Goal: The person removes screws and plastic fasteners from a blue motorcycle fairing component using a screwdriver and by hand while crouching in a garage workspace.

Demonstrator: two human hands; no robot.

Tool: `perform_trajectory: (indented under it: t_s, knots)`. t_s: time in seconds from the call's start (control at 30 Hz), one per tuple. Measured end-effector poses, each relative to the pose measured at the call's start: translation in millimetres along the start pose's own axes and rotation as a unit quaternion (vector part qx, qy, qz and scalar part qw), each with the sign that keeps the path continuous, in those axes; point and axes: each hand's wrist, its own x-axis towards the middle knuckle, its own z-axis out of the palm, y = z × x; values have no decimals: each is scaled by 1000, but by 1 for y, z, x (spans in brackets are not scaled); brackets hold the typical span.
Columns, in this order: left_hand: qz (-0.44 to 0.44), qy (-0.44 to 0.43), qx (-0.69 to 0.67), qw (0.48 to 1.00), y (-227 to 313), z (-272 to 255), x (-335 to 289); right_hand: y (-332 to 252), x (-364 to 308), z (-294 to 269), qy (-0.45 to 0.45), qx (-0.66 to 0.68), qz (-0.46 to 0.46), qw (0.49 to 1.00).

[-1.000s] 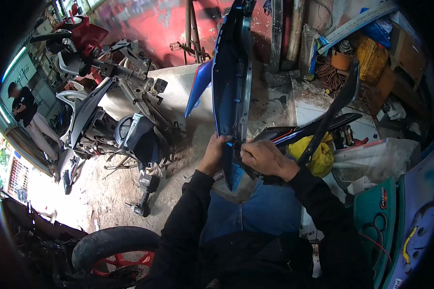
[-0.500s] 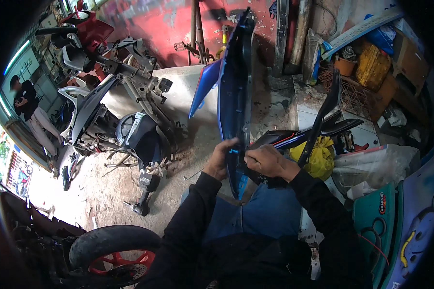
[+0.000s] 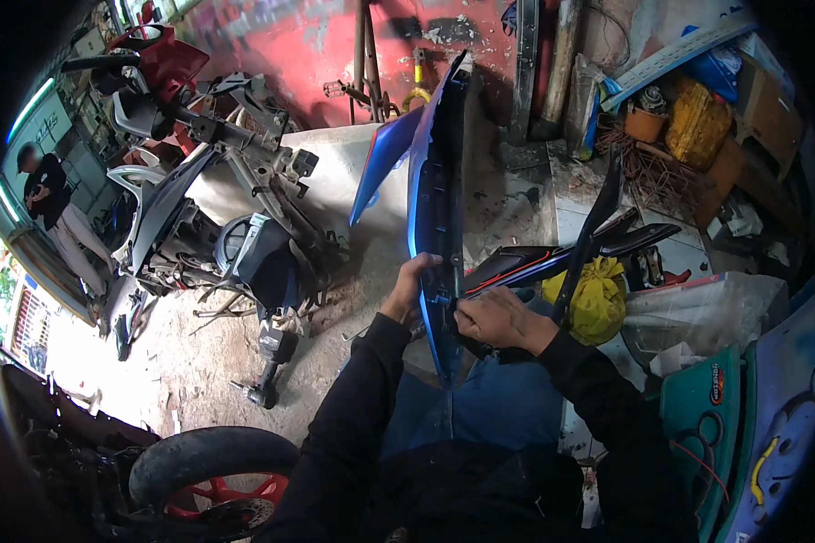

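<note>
A long blue motorcycle fairing panel [image 3: 418,213] stands upright before me, its dark, ribbed inner side [image 3: 439,235] facing me and its lower tip over my jeans. My left hand [image 3: 415,288] is closed round its left edge, low down, with the thumb on the inner side. Against the dark right edge, slightly lower, my right hand [image 3: 496,317] is curled shut; whatever its fingers pinch is hidden. A blue wing-shaped piece [image 3: 385,167] projects left behind the panel. Beyond my right wrist rises a slim black curved strip [image 3: 598,217]; its lower end is hidden.
A partly stripped motorcycle [image 3: 217,199] stands at left, a person [image 3: 54,204] farther back. Near my left arm is a wheel with a red rim [image 3: 217,484]. To the right lie black fairing pieces [image 3: 552,258], a yellow plastic bag [image 3: 598,303] and a green panel [image 3: 702,398].
The panel's top has dipped lower, and the panel has shifted slightly left. My right hand has moved a little left and down along its edge. My left hand keeps its hold.
</note>
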Motion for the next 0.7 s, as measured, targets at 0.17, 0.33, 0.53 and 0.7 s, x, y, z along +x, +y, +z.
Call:
perform_trajectory:
  t_s: [0.17, 0.33, 0.53, 0.7]
  knots:
    - [7, -36, -11, 999, -1, -1, 1, 4, -2, 2, 4, 8, -5, 1000]
    - [8, -35, 8, 999, -7, -9, -3, 5, -8, 8, 36, 90, -23, 995]
    - [19, -46, 9, 999, -4, -2, -22, -1, -15, 6, 61, 150, -44, 986]
    - [50, -8, -34, 998, -10, 9, -29, 1, -16, 9, 38, 158, -38, 986]
